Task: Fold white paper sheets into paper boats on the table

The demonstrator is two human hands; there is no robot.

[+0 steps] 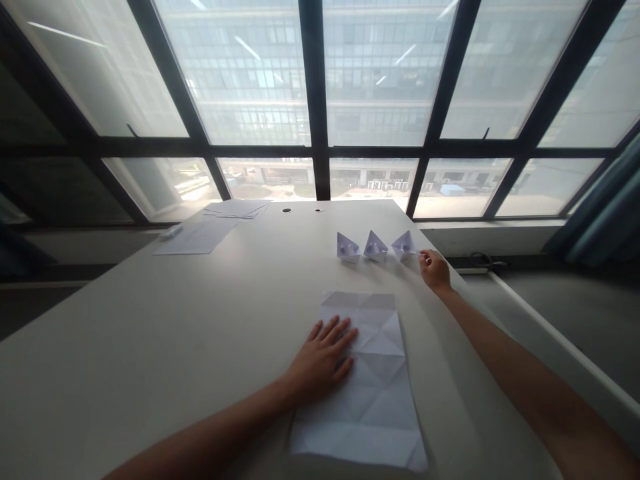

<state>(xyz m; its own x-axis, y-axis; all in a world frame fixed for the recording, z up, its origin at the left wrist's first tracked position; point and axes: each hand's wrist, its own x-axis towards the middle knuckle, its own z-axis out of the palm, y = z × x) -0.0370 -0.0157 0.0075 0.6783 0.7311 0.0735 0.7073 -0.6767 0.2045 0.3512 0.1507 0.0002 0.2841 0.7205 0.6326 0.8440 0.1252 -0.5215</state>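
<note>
A white sheet of paper (380,393) covered in fold creases lies unfolded on the table, its long side running away from me. My left hand (325,357) rests flat on its left part with the fingers spread. Farther back, three small folded paper boats stand in a row: a left boat (348,249), a middle boat (375,248) and a right boat (404,247). At the right boat's outer tip, my right hand (434,270) has its fingers curled in a pinch; the fingertips meet that tip.
The white table (150,347) reaches to a framed window wall. Several flat paper sheets (200,237) lie at its far left, with a small whitish item (171,232) beside them. Two round dark-centred holes (287,211) are near the back edge. A blue curtain (600,207) hangs at right.
</note>
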